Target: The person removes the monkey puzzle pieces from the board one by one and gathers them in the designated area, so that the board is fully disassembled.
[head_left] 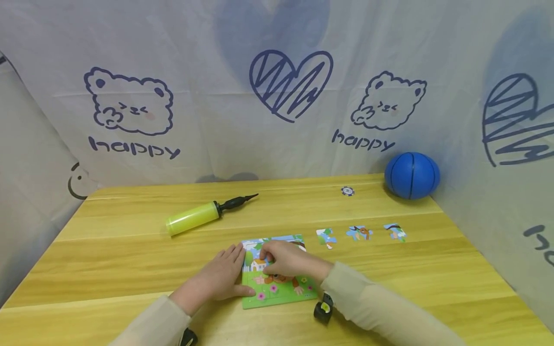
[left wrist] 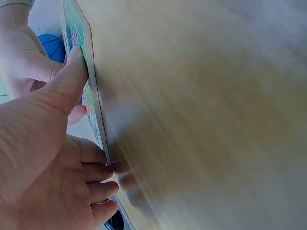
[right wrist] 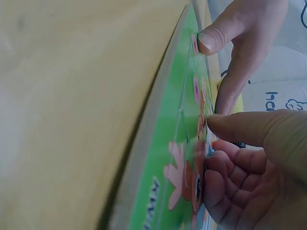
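Note:
A square jigsaw puzzle (head_left: 281, 298) lies flat on the table, with a green meadow, pink flowers, a small house and a brown animal. My left hand (head_left: 222, 276) rests along its left edge, fingers straight, thumb on the lower left corner. In the left wrist view its fingertips touch the board's edge. Over the puzzle's middle, my right hand (head_left: 285, 259) has its fingers bent and thumb and fingertips touching the picture. The right wrist view shows the thumb (right wrist: 235, 127) apart from the curled fingers; whether a piece is between them is hidden.
Three loose puzzle pieces, left (head_left: 325, 236), middle (head_left: 359, 233) and right (head_left: 395, 232), lie right of the board. Behind are a yellow-green hand pump (head_left: 195, 218), a round chip (head_left: 347, 191) and a blue ball (head_left: 412, 176) by the curtain (head_left: 207, 120).

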### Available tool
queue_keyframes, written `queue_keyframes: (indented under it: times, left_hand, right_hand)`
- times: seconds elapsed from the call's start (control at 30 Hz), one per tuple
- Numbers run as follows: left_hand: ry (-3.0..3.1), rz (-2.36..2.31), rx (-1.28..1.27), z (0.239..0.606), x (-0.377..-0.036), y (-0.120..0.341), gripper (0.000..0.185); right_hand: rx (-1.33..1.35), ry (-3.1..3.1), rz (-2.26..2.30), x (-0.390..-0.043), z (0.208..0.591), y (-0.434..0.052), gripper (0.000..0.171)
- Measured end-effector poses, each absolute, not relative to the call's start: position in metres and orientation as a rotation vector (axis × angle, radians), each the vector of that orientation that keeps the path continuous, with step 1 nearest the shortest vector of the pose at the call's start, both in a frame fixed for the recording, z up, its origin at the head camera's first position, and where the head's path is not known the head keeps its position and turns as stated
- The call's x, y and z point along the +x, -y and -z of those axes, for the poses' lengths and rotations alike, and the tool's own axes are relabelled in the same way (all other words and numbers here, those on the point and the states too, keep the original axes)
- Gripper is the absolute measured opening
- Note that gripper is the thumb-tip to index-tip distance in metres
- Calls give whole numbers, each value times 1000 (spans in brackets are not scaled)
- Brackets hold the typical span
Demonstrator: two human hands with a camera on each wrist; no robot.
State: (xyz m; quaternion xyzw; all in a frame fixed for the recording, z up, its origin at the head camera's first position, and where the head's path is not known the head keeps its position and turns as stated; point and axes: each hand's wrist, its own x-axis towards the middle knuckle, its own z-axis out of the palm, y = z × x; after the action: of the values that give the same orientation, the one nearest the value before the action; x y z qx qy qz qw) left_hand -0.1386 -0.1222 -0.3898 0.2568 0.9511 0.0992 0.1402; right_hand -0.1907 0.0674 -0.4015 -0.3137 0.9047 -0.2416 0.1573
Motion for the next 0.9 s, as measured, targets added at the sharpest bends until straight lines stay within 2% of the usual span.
queue_keyframes:
  times: [0.53, 0.9]
  left_hand:
    - [-2748, -280, 725, 393, -139, 122, 95]
    - [-2753, -278, 723, 394, -140, 122, 96]
  right_hand:
    - [-820, -2458, 1050, -192, 406, -72, 5]
    - [-697, -2376, 1207, -194, 407, -77, 4]
